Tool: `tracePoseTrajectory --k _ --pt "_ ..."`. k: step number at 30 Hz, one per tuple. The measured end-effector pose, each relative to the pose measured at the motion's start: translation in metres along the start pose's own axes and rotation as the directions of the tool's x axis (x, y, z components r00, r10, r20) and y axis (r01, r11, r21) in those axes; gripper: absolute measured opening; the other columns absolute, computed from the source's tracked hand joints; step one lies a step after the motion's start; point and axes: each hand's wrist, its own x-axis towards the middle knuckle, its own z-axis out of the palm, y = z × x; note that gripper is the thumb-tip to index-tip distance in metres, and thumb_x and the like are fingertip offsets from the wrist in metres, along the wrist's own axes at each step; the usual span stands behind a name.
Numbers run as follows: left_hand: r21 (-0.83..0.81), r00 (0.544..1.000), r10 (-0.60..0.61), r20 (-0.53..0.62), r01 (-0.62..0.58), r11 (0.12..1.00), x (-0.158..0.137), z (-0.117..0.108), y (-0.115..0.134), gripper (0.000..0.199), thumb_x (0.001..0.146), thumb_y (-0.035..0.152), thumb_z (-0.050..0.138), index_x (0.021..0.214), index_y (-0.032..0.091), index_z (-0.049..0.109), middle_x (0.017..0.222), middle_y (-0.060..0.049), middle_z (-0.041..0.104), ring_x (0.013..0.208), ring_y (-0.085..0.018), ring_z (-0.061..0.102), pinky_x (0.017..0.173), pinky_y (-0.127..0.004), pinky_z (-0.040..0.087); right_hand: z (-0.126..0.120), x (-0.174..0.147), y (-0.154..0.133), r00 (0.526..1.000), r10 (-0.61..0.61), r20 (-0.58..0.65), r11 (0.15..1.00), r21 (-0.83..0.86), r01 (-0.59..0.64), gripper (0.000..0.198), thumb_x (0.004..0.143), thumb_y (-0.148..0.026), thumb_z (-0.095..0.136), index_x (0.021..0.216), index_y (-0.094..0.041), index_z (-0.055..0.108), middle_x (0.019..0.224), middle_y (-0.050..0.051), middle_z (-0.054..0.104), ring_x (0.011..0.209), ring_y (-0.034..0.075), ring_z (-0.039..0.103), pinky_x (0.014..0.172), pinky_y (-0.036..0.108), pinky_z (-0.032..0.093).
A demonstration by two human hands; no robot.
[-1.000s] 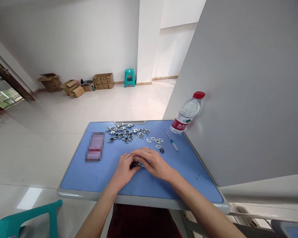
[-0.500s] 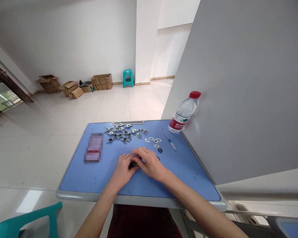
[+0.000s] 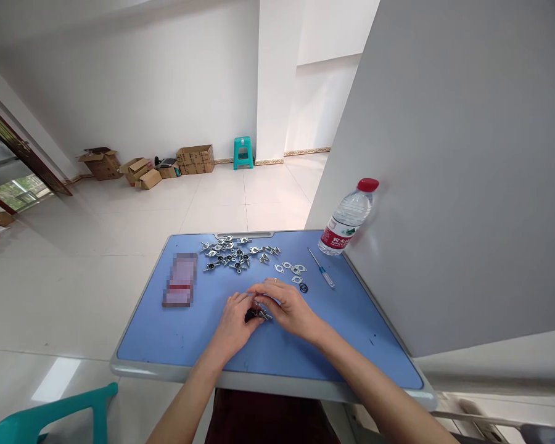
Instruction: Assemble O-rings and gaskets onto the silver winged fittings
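Observation:
Close together over the front middle of the table, my two hands work at one small part. My left hand (image 3: 235, 317) is closed round a small metal fitting (image 3: 264, 315) with a dark part, its silvery end poking out past the thumb. From above and the right, my right hand (image 3: 289, 307) bends over it with thumb and fingers pinched; what lies between those fingertips is hidden. Just beyond the right hand lie black rubber rings (image 3: 304, 288) and several flat metal gaskets (image 3: 296, 280). Farther back is a pile of similar metal fittings (image 3: 238, 266).
A screwdriver (image 3: 322, 271) with a clear blue handle lies right of the gaskets. A red-capped water bottle (image 3: 345, 225) leans at the back right by a grey panel (image 3: 467, 185). A blurred-out flat object (image 3: 181, 280) lies on the blue table (image 3: 152, 333) at left.
The view has shifted slightly. My right hand's fingers have lifted a little, and more of the metal fitting shows beside the left thumb.

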Motion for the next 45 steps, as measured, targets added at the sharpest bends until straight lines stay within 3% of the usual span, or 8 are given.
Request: tracePoseTrajectory --k 7,12,19,26,36,40,45 --pt "0.002 1.000 0.003 0.000 -0.003 1.000 0.000 0.000 0.001 0.012 0.083 0.010 0.062 0.087 0.020 0.059 0.089 -0.001 0.063 0.087 -0.021 0.056 0.085 -0.039 0.044 0.003 -0.002 0.001 0.997 0.007 -0.072 0.997 -0.072 -0.012 0.021 0.098 -0.017 0.044 0.103 -0.020 0.064 0.076 0.003 0.067 0.072 0.016 0.061 0.071 0.030 0.051" --pt "0.023 1.000 0.006 -0.001 -0.006 1.000 0.001 0.000 0.001 0.010 0.084 0.012 0.062 0.083 0.020 0.057 0.086 -0.001 0.062 0.085 -0.021 0.056 0.085 -0.038 0.044 0.006 -0.004 0.001 0.996 -0.027 -0.087 0.993 -0.120 0.016 0.025 0.099 -0.018 0.042 0.113 -0.020 0.062 0.079 0.004 0.068 0.074 0.017 0.061 0.072 0.032 0.052" --pt "0.021 1.000 -0.001 0.020 0.000 1.000 0.001 -0.002 0.005 0.011 0.084 0.014 0.060 0.093 0.021 0.060 0.092 -0.002 0.064 0.090 -0.023 0.057 0.084 -0.039 0.045 -0.003 -0.004 -0.003 0.999 -0.041 0.029 0.996 -0.081 0.044 0.036 0.100 -0.017 0.038 0.134 -0.022 0.051 0.088 0.006 0.067 0.079 0.018 0.059 0.073 0.034 0.053" --pt "0.023 1.000 0.003 0.027 -0.003 1.000 0.001 -0.003 0.005 0.012 0.084 0.017 0.060 0.095 0.022 0.061 0.095 -0.003 0.064 0.091 -0.023 0.057 0.085 -0.040 0.045 -0.008 -0.005 -0.005 0.998 0.042 0.037 0.999 -0.036 -0.041 0.032 0.098 -0.015 0.041 0.126 -0.023 0.054 0.094 0.005 0.069 0.083 0.017 0.062 0.076 0.032 0.053" --pt "0.022 1.000 0.009 0.012 -0.009 1.000 0.001 0.000 -0.001 0.014 0.085 0.020 0.062 0.099 0.023 0.062 0.097 -0.003 0.066 0.092 -0.024 0.059 0.086 -0.041 0.047 -0.008 -0.002 -0.007 0.998 0.058 0.039 0.997 -0.049 -0.056 0.019 0.097 -0.015 0.043 0.106 -0.020 0.059 0.087 0.005 0.070 0.079 0.017 0.062 0.074 0.031 0.051" --pt "0.035 1.000 0.006 -0.010 -0.006 0.999 0.001 0.003 -0.004 0.011 0.084 0.018 0.058 0.093 0.022 0.063 0.095 -0.003 0.065 0.093 -0.024 0.058 0.089 -0.044 0.046 -0.001 -0.002 -0.010 0.998 -0.030 0.048 0.999 -0.019 0.031 0.021 0.098 -0.014 0.040 0.105 -0.020 0.058 0.088 0.005 0.070 0.079 0.017 0.062 0.076 0.031 0.050" --pt "0.055 1.000 0.007 0.008 -0.007 0.998 0.002 0.005 -0.008 0.011 0.083 0.014 0.048 0.077 0.021 0.054 0.081 0.000 0.058 0.080 -0.020 0.053 0.079 -0.038 0.048 0.007 -0.003 -0.013 0.982 -0.158 0.101 0.978 -0.123 0.170 0.024 0.097 -0.011 0.034 0.100 -0.020 0.056 0.080 0.004 0.068 0.071 0.016 0.059 0.073 0.031 0.048"
